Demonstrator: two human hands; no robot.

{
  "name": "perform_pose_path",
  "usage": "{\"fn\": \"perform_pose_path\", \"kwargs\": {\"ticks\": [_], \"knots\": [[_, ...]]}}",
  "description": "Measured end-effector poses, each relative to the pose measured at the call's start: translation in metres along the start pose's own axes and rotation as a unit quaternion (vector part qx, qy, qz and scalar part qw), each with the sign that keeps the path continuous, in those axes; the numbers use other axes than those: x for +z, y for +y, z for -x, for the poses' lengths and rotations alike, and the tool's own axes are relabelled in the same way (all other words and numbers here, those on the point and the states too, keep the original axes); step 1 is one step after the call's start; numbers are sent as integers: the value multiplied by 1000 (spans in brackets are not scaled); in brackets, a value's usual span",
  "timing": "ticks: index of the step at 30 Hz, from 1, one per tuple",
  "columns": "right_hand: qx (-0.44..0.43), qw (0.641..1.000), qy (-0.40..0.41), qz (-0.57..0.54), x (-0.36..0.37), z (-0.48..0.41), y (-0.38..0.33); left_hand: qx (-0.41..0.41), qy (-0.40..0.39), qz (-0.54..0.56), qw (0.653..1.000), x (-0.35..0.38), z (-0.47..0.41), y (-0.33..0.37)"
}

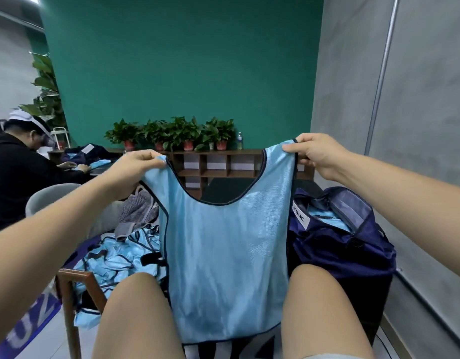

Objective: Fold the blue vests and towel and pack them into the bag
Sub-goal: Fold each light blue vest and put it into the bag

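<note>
Now the left hand (135,164) and right hand (317,154) are each pinching a shoulder strap of a blue vest (223,244), hanging it upright over the knees, between a heap of vests (120,257) at left and the navy bag (348,244) at right.

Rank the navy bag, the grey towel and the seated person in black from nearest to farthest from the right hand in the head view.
1. navy bag, just below the right hand.
2. grey towel, left, beyond the held vest.
3. seated person, far left background.
</note>
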State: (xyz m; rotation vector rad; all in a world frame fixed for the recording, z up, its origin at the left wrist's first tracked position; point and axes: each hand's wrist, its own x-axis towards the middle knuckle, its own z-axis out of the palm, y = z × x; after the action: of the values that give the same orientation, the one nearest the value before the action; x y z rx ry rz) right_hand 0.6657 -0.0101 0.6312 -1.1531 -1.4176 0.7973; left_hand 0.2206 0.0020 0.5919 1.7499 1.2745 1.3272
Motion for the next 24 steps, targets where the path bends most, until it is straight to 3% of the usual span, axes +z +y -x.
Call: {"fn": "perform_pose_path", "kwargs": {"ticks": [4,12,24], "knots": [[-1,999,48,-11,-4,-1,2,0,-10,21,1000,-14,-5,27],[-84,983,162,28,-12,-23,-3,29,6,-34,999,-46,-32,50],[-35,992,114,49,-22,-111,27,52,13,-227,972,-35,-117,31]]}}
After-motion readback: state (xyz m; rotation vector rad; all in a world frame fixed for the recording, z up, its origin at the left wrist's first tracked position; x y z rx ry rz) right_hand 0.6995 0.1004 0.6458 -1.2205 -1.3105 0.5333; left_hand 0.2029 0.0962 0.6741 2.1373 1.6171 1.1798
